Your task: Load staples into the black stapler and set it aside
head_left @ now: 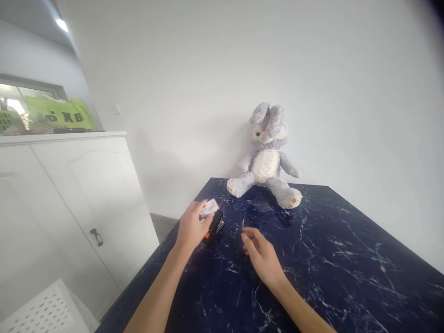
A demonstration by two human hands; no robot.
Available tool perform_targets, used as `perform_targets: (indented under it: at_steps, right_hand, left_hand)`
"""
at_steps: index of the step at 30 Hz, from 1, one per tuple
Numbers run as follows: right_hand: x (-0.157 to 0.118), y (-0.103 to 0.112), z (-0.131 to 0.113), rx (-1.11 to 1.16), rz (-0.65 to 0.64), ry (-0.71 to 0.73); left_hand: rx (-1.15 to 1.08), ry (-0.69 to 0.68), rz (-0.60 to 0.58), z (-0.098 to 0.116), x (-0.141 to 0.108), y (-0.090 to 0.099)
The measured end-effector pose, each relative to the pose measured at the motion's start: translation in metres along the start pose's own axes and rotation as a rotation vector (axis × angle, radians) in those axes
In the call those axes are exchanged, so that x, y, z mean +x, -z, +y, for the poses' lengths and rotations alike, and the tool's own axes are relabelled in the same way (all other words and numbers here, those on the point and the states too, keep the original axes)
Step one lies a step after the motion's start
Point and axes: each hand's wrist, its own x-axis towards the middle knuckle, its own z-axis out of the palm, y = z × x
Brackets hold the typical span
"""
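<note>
My left hand (194, 225) is closed, with a small white box with red edges (209, 207) pinched between thumb and fingers. Just beside and below those fingers a black stapler with an orange part (217, 224) lies on the table, partly covered by the hand. Whether the hand also touches the stapler, I cannot tell. To the right, my right hand (261, 255) hovers over or rests on the dark blue tabletop, fingers loosely curled and thumb near the index finger. Nothing shows in it.
A grey plush rabbit (265, 166) sits at the far end of the dark blue marbled table (329, 249), against the white wall. White cabinets (93, 185) stand to the left with green bags (62, 113) on top. A white perforated container (45, 310) is at the lower left.
</note>
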Motion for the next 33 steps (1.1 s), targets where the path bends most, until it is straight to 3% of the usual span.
perform_targets:
  at_steps: [4,8,14,19,24,27,29,31,33]
  right_hand:
    - [0.004,0.002,0.001,0.274,0.009,0.034]
    - [0.009,0.007,0.006,0.397,-0.002,-0.037]
    - [0.014,0.007,0.009,0.501,-0.003,-0.099]
    - [0.013,0.007,0.012,0.488,0.026,-0.099]
    - [0.020,0.003,0.016,0.364,-0.020,-0.047]
    - [0.042,-0.009,0.020,0.111,-0.008,0.062]
    - [0.063,-0.022,0.021,-0.009,-0.023,0.119]
    - [0.082,-0.037,0.020,-0.067,-0.094,0.168]
    - [0.095,-0.050,0.017,-0.119,-0.189,0.214]
  left_hand:
    - [-0.345,-0.231,-0.285,0.035,-0.020,-0.013]
    - [-0.670,-0.100,-0.528,0.040,-0.029,-0.032]
    - [-0.983,0.048,-0.594,0.026,-0.021,-0.044]
    - [-1.157,0.168,-0.642,0.028,-0.023,-0.047]
    - [-1.057,0.130,-0.559,0.032,-0.017,-0.037]
    - [-0.751,0.209,-0.226,0.013,-0.004,-0.020]
    - [-0.381,0.338,0.020,-0.010,0.005,-0.009]
    - [-0.214,0.411,0.070,-0.034,0.011,-0.006]
    - [-0.112,0.426,0.013,-0.054,0.013,-0.010]
